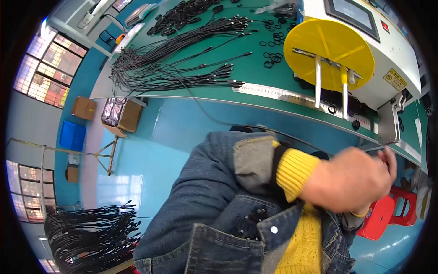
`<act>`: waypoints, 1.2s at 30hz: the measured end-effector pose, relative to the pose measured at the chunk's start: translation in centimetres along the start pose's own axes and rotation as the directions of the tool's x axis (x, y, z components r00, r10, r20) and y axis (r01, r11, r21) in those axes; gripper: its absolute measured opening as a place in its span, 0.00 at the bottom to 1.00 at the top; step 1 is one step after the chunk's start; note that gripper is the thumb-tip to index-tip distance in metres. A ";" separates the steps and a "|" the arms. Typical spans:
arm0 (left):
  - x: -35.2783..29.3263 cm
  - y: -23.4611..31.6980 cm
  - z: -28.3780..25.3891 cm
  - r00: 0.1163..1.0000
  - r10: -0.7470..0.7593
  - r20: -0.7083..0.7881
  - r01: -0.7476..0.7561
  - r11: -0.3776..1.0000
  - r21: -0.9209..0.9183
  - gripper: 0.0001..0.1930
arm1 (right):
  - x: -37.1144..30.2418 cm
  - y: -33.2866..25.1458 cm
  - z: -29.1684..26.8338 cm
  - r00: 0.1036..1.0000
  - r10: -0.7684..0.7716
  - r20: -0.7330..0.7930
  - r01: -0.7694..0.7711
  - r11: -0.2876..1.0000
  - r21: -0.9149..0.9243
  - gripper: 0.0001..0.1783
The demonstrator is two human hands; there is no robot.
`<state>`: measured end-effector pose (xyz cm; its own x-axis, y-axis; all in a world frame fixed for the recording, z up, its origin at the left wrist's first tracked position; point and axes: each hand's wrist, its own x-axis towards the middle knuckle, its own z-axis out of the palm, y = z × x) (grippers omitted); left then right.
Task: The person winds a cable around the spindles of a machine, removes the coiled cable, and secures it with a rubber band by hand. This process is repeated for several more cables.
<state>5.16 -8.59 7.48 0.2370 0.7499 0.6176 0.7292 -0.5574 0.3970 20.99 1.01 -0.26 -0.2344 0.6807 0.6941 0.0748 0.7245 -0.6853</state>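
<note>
My left hand [349,180], at the end of a yellow knit cuff, is smeared by motion in front of my chest, below the table's front edge. It looks curled, and whatever it holds is hidden. Behind it my right hand [388,163] shows only a few blurred fingers; its grip is covered. Both hands are close together near a metal bracket [388,125] on the machine. A dark cable [207,118] runs from the table down over its edge and passes behind my left forearm. Many black cables [169,50] with metal-tipped ends lie bundled on the green table [242,55].
The white machine [388,55] carries a yellow disc [326,55] with two prongs. A ruler strip [283,95] lines the table edge. Coiled black cables [180,16] lie at the back. Red stools [378,217] stand at right, a cardboard box [121,114] and hanging cables [91,237] at left.
</note>
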 end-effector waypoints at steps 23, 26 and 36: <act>8.9 -15.6 2.9 0.834 -0.365 -0.414 0.414 0.910 0.031 0.04 | 13.1 11.6 7.9 0.987 -0.149 -0.059 0.122 0.936 -0.331 0.08; 8.2 -15.4 3.1 0.811 -0.411 -0.416 0.424 0.903 -0.067 0.04 | 12.2 11.7 6.4 0.998 -0.048 -0.034 0.033 0.940 -0.338 0.08; 4.1 -14.0 2.4 0.742 -0.478 -0.470 0.471 0.871 -0.141 0.06 | 1.4 12.8 0.8 0.943 0.244 0.227 -0.174 0.942 -0.286 0.10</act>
<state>-2.52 3.14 2.80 -0.4746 0.6554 0.5876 0.6558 -0.1821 0.7327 20.87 11.11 -8.25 -0.4230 0.7936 0.4374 0.3888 0.5950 -0.7034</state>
